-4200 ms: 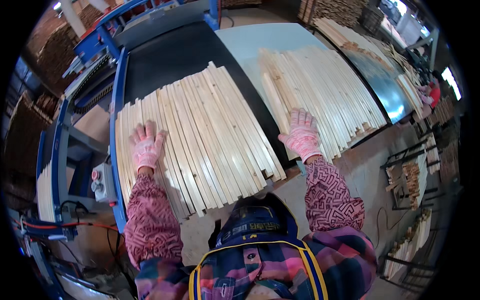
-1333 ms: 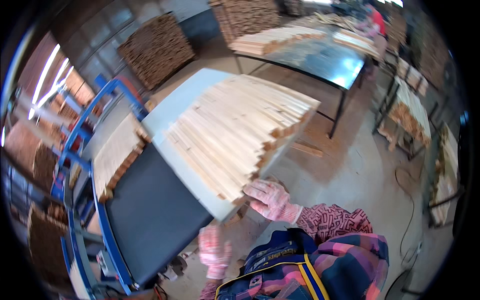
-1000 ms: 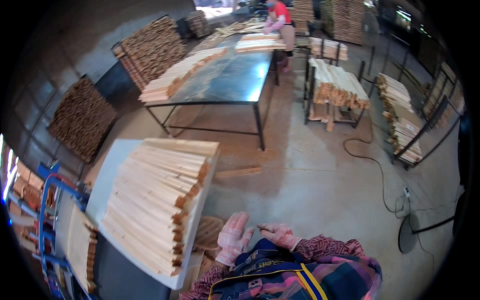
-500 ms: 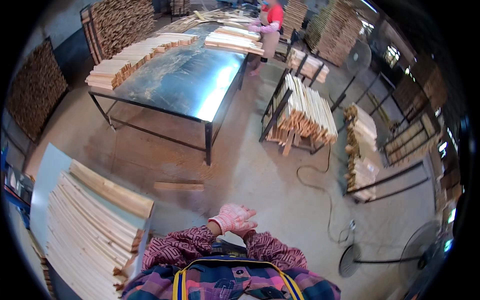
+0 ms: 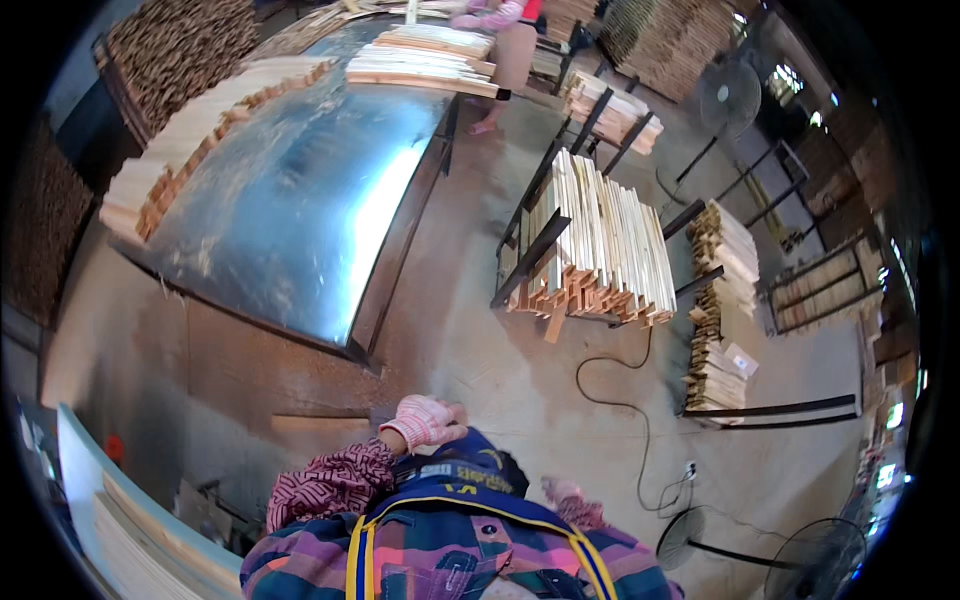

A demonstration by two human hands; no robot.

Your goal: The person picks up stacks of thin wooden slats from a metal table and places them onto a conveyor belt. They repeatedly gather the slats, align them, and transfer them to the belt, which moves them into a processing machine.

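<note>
My left hand, in a pink-and-white knitted glove, is in front of my body above the dark blue apron. Its fingers point to the right, slightly bent and apart, with nothing visible in them. Lower and to the right, my right hand hangs by my side, partly hidden by the sleeve and smeared by motion; its fingers cannot be made out. Beyond my left hand, a single wooden board lies on the floor. Ahead on the left stands a large metal-topped table with rows of wooden strips along its far left side.
A black metal rack full of wooden strips stands ahead right, with a cable on the floor near it. Another person works at the table's far end. Stacked boards lie at lower left. A fan stands far right.
My hands, together before, have parted: the left has shifted left and the right has dropped to my side. I have moved nearer the table and rack; the board stack has slid toward the lower left.
</note>
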